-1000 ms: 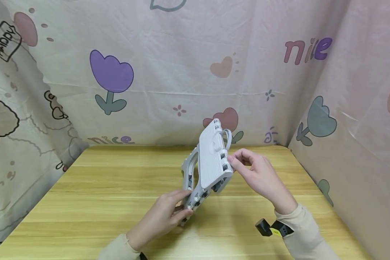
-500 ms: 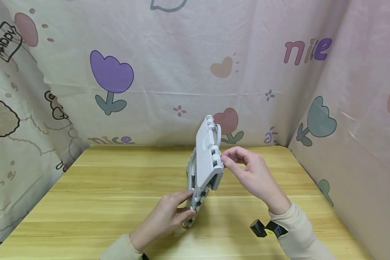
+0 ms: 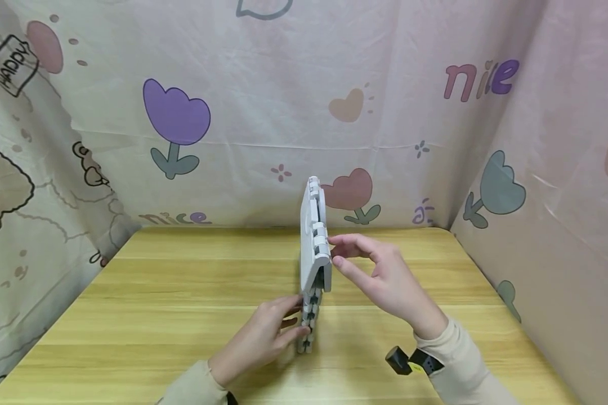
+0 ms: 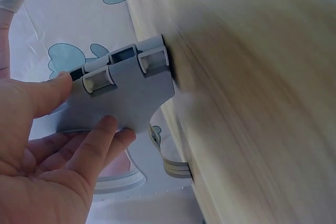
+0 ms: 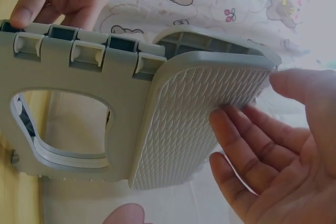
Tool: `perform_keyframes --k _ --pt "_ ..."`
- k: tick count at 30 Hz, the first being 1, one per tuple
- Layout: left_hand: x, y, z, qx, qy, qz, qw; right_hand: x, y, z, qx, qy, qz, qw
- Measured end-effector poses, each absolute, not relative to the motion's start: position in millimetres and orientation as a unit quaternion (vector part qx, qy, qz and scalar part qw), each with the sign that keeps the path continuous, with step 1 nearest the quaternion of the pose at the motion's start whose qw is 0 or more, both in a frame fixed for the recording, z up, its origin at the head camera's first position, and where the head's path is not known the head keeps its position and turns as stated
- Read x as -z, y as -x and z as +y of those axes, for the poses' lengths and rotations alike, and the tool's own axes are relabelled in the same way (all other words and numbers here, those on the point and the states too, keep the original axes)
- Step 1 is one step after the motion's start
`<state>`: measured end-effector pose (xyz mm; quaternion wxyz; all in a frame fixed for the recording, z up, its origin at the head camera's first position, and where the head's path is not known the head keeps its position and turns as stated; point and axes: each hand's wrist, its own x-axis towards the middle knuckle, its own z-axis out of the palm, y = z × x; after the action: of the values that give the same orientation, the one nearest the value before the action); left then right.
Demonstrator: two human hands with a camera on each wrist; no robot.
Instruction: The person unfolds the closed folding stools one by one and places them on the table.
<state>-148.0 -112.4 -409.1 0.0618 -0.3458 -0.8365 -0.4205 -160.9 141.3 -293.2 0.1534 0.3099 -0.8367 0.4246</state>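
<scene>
A light grey folding step stool (image 3: 308, 242) stands on edge near the middle of the table, folded nearly flat. In the head view it is seen almost edge-on, its hinged rim facing the camera. My left hand (image 3: 260, 337) grips the lower near part, thumb on the hinge edge (image 4: 123, 56) and fingers against the leg panel's face. At the upper right side is my right hand (image 3: 385, 281), fingers loosely bent. The right wrist view shows its fingertips at the ribbed top panel (image 5: 184, 108) and its thumb beside the panel's corner. The stool's far side is hidden.
The wooden table (image 3: 182, 275) extends around the stool. A printed cloth (image 3: 263, 101) hangs along the back and both sides. A black strapped device (image 3: 410, 361) sits on the right wrist.
The stool has turned from an angled view to nearly edge-on, and its panels have come closer together. The right hand has moved left with it, its thumb now off the edge.
</scene>
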Motion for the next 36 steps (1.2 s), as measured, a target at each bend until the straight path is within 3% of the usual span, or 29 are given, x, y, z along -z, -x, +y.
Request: perform_keyframes --k 9,23,36 --pt "407 148 -111 0.426 0.350 -0.832 0.057 295 162 137 -0.408 -0.331 -0.838 0.144" --pt "409 152 -113 0.427 0.324 -0.844 0.023 347 171 141 -0.352 -0.334 -0.874 -0.013" --pt "410 153 -114 0.415 0.337 -0.845 0.038 370 178 126 -0.357 -0.345 -0.868 -0.004"
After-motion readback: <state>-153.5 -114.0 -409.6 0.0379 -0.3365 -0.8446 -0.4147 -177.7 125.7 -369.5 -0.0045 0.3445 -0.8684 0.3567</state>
